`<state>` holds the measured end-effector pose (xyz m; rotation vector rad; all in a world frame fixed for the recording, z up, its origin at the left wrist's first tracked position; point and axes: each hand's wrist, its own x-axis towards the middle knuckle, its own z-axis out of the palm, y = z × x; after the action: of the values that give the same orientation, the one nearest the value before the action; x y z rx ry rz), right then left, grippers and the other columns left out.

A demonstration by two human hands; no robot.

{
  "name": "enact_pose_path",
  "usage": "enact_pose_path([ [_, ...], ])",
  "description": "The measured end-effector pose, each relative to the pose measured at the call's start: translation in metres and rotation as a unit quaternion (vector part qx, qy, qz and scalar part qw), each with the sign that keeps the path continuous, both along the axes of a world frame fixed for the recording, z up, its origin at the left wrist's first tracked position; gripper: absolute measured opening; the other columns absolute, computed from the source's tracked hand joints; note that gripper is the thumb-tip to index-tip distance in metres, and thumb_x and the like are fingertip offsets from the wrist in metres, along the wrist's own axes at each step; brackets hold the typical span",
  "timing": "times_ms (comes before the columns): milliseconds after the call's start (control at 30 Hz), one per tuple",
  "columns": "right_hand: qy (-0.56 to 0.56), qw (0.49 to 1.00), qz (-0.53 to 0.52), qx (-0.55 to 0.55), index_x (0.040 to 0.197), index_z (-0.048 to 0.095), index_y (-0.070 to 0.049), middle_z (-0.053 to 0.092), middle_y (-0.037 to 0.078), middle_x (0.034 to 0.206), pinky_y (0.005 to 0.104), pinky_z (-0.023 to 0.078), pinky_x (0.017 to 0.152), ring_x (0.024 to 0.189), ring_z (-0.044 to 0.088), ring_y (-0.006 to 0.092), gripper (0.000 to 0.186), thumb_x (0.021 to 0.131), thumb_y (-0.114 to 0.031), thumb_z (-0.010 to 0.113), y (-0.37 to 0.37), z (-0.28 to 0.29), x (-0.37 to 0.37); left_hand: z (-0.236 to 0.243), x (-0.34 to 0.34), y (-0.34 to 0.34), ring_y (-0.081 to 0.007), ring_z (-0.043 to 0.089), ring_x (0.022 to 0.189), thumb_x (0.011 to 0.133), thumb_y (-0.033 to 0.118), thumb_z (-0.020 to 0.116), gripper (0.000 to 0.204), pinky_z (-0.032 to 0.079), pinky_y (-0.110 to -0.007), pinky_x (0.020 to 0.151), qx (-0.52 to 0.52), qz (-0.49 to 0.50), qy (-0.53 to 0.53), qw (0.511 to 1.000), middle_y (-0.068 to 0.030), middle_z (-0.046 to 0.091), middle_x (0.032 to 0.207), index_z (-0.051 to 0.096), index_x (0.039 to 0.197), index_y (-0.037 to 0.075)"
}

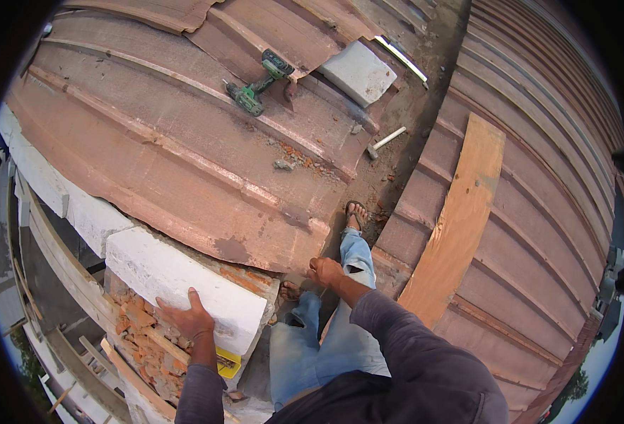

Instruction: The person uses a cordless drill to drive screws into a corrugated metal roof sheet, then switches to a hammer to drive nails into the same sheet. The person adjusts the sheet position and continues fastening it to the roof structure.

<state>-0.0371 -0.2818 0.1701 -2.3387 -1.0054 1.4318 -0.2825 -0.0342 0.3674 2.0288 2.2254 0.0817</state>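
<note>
My left hand (190, 318) is open, thumb and fingers spread against the near side of a white lightweight concrete block (177, 265). This long block lies on top of the wall, beside the edge of a reddish metal roof sheet (255, 237). Just past the sheet's near corner, in front of my legs, my right hand (327, 271) is closed in a fist. Whatever it may hold is hidden by the fingers. A yellow object (228, 362) shows below my left wrist, partly covered by the forearm.
A green cordless drill (257, 88) rests on the ribbed roof. Near the gutter are a hammer (387, 142) and another white block (360, 73). A wooden plank (460, 205) lies across the right roof. Broken brick (142, 336) fills a space by the drop at left.
</note>
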Motion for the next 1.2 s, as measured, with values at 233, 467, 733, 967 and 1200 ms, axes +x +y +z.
enact_pose_path([
  [233, -0.037, 0.989, -0.042, -0.134, 0.114, 0.072, -0.005, 0.074, 0.024, 0.115, 0.0497, 0.057, 0.097, 0.111, 0.071, 0.0431, 0.035, 0.098, -0.034, 0.059, -0.066, -0.115, 0.225, -0.004, -0.009, -0.002, -0.0433, 0.031, 0.15, 0.096, 0.04, 0.065, 0.093, 0.032, -0.051, 0.121, 0.03, -0.035, -0.057, 0.997, -0.0285, 0.022, 0.165, 0.018, 0.164, -0.002],
  [467, -0.152, 0.947, 0.102, -0.263, 0.136, 0.064, -0.012, 0.061, 0.013, 0.142, 0.0436, 0.049, 0.109, 0.133, 0.058, 0.0326, 0.034, 0.106, -0.018, 0.05, -0.043, -0.28, 0.481, -0.003, -0.015, 0.003, -0.0386, 0.034, 0.148, 0.101, 0.035, 0.06, 0.084, 0.031, -0.047, 0.121, -0.035, -0.004, -0.091, 0.995, -0.0257, 0.025, 0.165, 0.019, 0.164, -0.003],
  [733, -0.321, 0.877, 0.247, -0.258, 0.158, 0.044, -0.018, 0.043, 0.002, 0.161, 0.0423, 0.04, 0.114, 0.152, 0.035, 0.0225, 0.051, 0.107, -0.015, 0.044, 0.021, -0.385, 0.581, 0.023, -0.026, 0.013, -0.0358, 0.035, 0.148, 0.104, 0.035, 0.056, 0.079, 0.029, -0.046, 0.122, -0.088, 0.029, 0.015, 0.996, -0.0239, 0.028, 0.165, 0.021, 0.164, -0.002],
  [967, -0.268, 0.919, 0.132, -0.257, 0.126, 0.061, -0.011, 0.068, 0.011, 0.122, 0.0474, 0.049, 0.1, 0.124, 0.061, 0.029, 0.025, 0.106, -0.021, 0.049, -0.017, -0.411, 0.545, 0.035, -0.024, 0.005, -0.0334, 0.035, 0.148, 0.106, 0.035, 0.052, 0.075, 0.027, -0.045, 0.123, -0.091, 0.019, 0.039, 0.995, -0.0223, 0.031, 0.165, 0.022, 0.164, -0.001],
  [1200, -0.104, 0.971, -0.145, -0.158, 0.107, 0.063, 0.001, 0.072, 0.031, 0.103, 0.0565, 0.057, 0.085, 0.099, 0.07, 0.0504, 0.039, 0.097, -0.037, 0.067, -0.062, -0.337, 0.439, 0.017, -0.017, -0.008, -0.0349, 0.034, 0.15, 0.105, 0.038, 0.056, 0.077, 0.026, -0.046, 0.124, -0.025, 0.002, -0.013, 1.0, -0.024, 0.035, 0.163, 0.027, 0.16, -0.008],
])
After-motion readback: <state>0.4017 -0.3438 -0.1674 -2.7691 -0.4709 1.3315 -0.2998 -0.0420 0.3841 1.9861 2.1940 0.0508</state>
